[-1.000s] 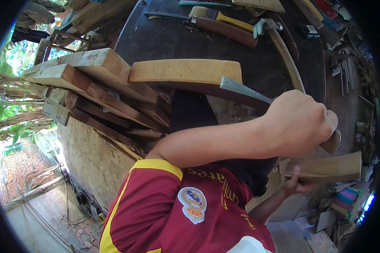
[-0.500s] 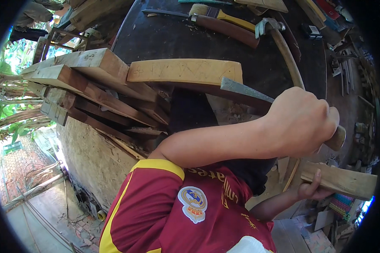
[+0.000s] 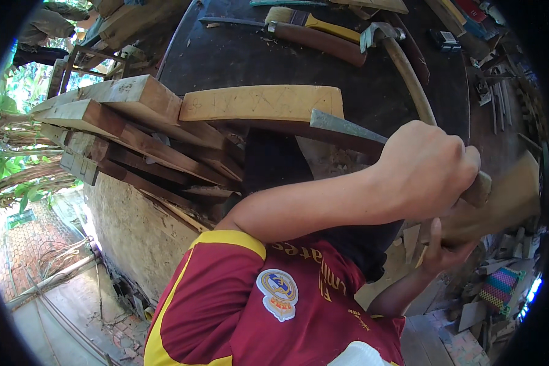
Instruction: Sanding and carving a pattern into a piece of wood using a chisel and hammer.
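My left hand is closed around the handle of a chisel, its arm reaching across from the left. The flat grey blade points left, over the near edge of a pale wooden piece with pencil marks on its face. Whether the cutting edge touches the wood I cannot tell. Lower right, my right hand grips a wooden block, smeared by motion. The block overlaps the area just behind the chisel's butt end; contact cannot be made out.
On the black tabletop lie a hammer, a yellow-handled brush and a brown-handled tool. Stacked timbers stand at left. A woven multicoloured item and wood scraps sit at lower right.
My right hand has swung the wooden block upward, toward the chisel's butt end. My left hand and the chisel appear slightly farther left, as do the table tools.
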A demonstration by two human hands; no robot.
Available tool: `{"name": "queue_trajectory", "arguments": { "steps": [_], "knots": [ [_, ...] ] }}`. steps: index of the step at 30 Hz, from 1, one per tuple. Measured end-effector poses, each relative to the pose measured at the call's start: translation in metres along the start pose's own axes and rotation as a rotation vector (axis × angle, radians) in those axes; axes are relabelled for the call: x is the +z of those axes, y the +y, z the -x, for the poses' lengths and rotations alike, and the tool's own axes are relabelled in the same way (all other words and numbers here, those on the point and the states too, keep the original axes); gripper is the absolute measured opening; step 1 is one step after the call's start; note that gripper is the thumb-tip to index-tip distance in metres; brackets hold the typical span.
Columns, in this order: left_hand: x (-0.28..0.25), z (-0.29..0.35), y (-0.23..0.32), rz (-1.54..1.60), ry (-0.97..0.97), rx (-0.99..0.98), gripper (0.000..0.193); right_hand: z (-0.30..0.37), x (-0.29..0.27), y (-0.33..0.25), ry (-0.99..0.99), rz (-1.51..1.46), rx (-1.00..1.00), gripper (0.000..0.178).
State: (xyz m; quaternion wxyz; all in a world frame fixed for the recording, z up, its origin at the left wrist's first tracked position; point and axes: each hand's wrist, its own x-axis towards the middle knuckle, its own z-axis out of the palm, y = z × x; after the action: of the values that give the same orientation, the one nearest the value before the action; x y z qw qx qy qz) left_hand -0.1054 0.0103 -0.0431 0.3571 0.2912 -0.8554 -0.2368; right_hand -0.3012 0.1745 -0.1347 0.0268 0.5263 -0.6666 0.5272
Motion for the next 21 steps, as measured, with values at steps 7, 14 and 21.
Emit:
{"name": "queue_trajectory", "arguments": {
  "steps": [7,14,21],
  "knots": [
    [0.004,0.000,-0.002,0.004,0.083,0.023,0.023,0.013,-0.001,0.009,-0.120,0.046,-0.093,0.083],
    [0.004,-0.004,-0.005,-0.032,0.001,-0.124,0.034,0.008,-0.002,0.008,0.118,-0.829,0.358,0.074],
    [0.014,-0.006,-0.009,-0.062,0.024,-0.145,0.036,0.002,0.026,-0.005,0.014,-0.228,0.107,0.072]
  ]
}}
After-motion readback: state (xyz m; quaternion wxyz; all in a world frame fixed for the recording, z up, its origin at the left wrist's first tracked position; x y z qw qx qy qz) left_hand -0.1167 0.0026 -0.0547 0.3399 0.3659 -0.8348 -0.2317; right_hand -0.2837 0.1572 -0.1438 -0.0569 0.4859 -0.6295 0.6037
